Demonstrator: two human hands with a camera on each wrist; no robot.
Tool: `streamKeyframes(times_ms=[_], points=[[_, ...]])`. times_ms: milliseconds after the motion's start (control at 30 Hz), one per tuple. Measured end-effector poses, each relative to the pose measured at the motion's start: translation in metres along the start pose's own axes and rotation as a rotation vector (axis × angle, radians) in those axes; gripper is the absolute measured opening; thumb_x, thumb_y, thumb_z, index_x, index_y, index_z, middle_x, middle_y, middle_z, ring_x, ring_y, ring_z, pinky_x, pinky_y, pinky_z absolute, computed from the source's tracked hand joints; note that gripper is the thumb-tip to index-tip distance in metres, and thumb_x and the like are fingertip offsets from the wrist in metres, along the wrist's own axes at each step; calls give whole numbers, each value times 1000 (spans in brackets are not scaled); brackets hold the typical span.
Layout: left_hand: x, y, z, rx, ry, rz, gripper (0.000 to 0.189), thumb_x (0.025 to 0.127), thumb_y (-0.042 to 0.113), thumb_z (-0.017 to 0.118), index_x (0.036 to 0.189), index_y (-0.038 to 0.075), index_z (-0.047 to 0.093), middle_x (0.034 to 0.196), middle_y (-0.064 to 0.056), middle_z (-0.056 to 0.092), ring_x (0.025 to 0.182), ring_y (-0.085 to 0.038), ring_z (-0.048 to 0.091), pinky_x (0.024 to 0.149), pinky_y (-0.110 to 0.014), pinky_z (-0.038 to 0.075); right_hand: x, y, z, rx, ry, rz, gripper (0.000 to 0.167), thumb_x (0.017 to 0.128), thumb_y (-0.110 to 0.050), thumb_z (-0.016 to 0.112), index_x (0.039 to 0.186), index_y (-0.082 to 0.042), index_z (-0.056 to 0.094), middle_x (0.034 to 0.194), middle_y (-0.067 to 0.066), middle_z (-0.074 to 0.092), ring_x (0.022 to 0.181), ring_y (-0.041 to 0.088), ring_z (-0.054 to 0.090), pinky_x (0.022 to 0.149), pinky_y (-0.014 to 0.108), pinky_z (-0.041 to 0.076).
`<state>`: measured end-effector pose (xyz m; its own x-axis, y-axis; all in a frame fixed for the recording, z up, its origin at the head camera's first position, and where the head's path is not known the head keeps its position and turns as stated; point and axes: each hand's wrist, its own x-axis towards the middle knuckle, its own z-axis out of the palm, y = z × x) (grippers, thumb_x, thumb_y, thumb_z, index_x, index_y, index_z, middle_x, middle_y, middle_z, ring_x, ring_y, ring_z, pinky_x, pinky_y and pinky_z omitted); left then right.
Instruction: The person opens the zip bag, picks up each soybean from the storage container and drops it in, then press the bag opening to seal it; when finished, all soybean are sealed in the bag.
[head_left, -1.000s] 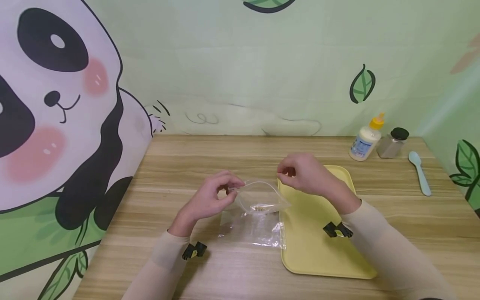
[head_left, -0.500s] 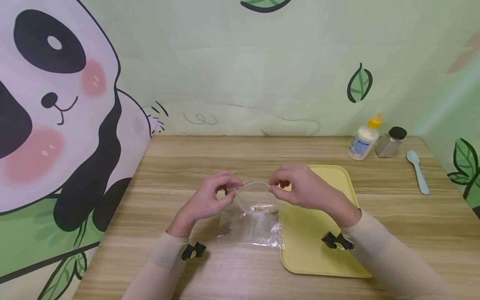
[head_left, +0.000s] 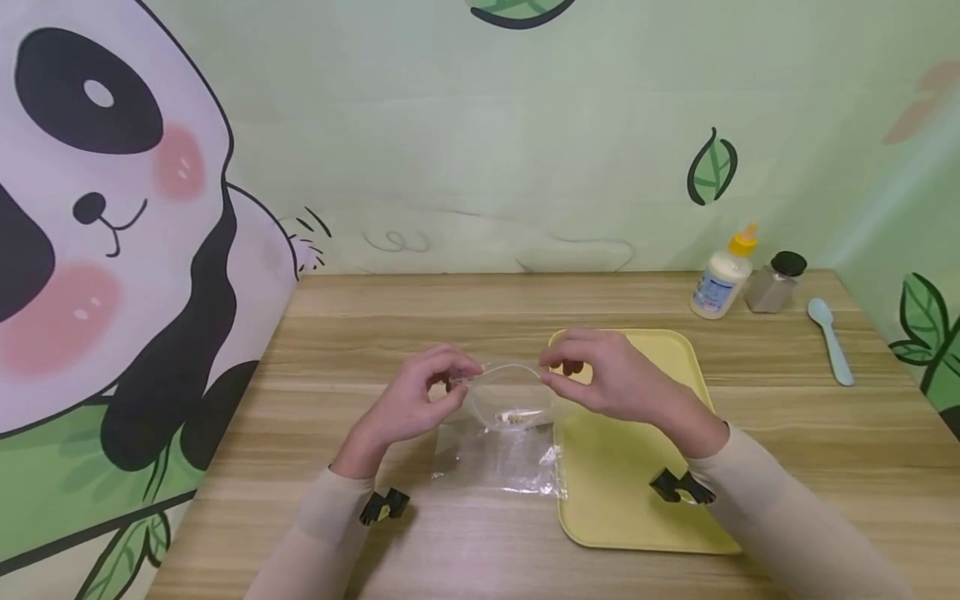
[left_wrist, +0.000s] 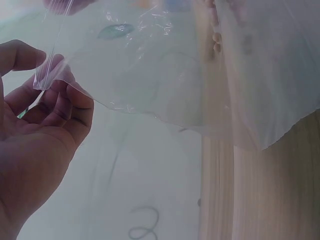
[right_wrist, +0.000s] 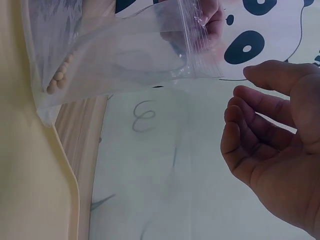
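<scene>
A clear zip-lock bag [head_left: 495, 458] stands partly propped up at the middle of the table, its mouth spread in a loop. Several small round pale beads or beans [right_wrist: 59, 76] lie together at its bottom. My left hand [head_left: 420, 392] pinches the zip edge at the left end of the mouth; in the left wrist view the plastic runs between thumb and fingers. At the opposite end, my right hand [head_left: 607, 375] hovers with fingertips close to the bag's rim. Its thumb and bent fingers are apart in the right wrist view, with nothing between them.
Under the right forearm lies a yellow tray [head_left: 622, 517], its left edge beside the bag. A white bottle with a yellow nozzle [head_left: 722, 279], a jar with a black lid [head_left: 776, 283] and a light blue spoon [head_left: 831, 342] are at the back right, before the patterned wall.
My right hand has come left and slightly down to the bag's mouth from over the tray. The left hand keeps its grip on the bag.
</scene>
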<state>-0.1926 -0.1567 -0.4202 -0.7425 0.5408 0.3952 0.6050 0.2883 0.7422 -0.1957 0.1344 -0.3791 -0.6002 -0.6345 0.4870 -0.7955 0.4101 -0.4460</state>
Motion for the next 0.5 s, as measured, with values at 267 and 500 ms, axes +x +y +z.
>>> streamKeyframes(times_ms=[267,500], points=[[-1,1,-1,3,7,8,26,82,-4,61,107,0,67,100,-14,66,83,-14,58,71,-25,55,-7,4,2,3,69,18,17,82,-16,76,98,-13,73,88,-4,70,74,7,59,66,24,52],[-2,0,-3,4,18,4,26,82,-4,62,108,-1,67,101,-12,66,85,-14,59,74,-26,55,-16,10,5,9,96,81,20,80,-18,78,99,-14,71,88,-7,68,77,7,60,69,26,53]])
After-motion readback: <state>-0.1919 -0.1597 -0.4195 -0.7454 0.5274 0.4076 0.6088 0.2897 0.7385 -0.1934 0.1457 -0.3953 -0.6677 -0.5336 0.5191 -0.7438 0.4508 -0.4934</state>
